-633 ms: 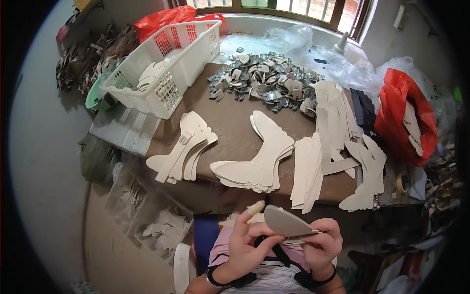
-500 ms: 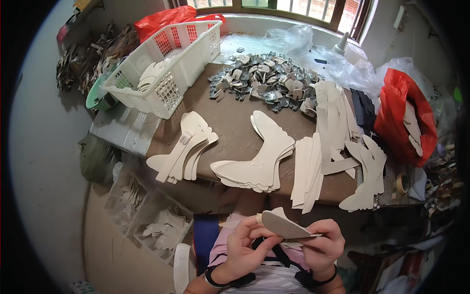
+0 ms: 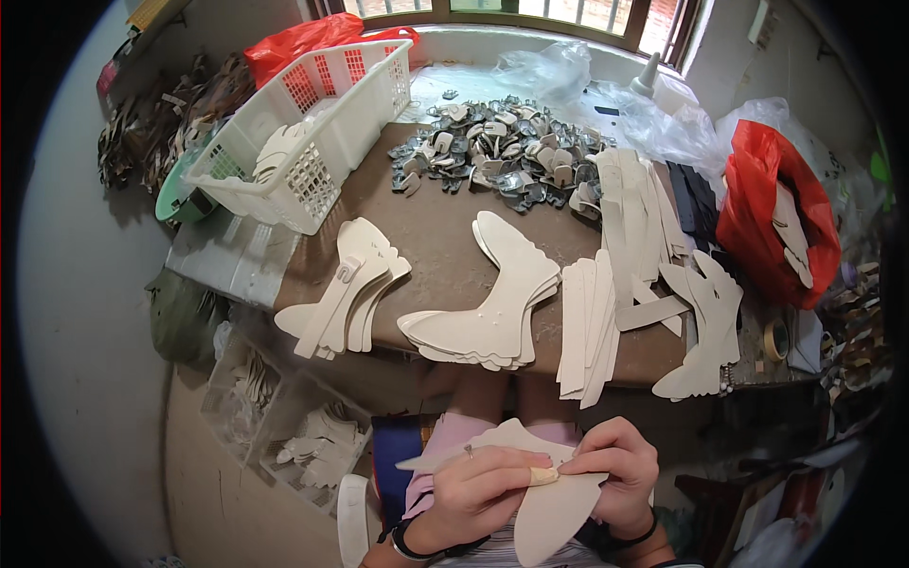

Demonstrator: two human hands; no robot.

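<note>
Over my lap I hold a cream, curved shoe upper piece (image 3: pixel 554 519) between both hands. My left hand (image 3: pixel 483 490) is closed on its left part, with a tan wrap on one fingertip pressed at the middle. The fingers of my right hand (image 3: pixel 617 469) pinch its right edge close to that fingertip. One lobe hangs down between the hands; another part shows behind my left fingers. On the table edge ahead lie a fanned stack of similar cream pieces (image 3: pixel 492 308), a smaller stack (image 3: pixel 355 284) with a strap across it, and cream straps (image 3: pixel 587 327).
A white basket (image 3: pixel 317 185) with cream pieces stands at the back left. Behind the stacks lies a heap of small grey and cream parts (image 3: pixel 507 156). A red bag (image 3: pixel 757 227) and a tape roll (image 3: pixel 776 339) are at right; crates (image 3: pixel 312 440) sit on the floor.
The shoe upper piece has been turned, so its broad face now shows and one lobe points down. My hands have come closer together at its middle. The view has shifted slightly.
</note>
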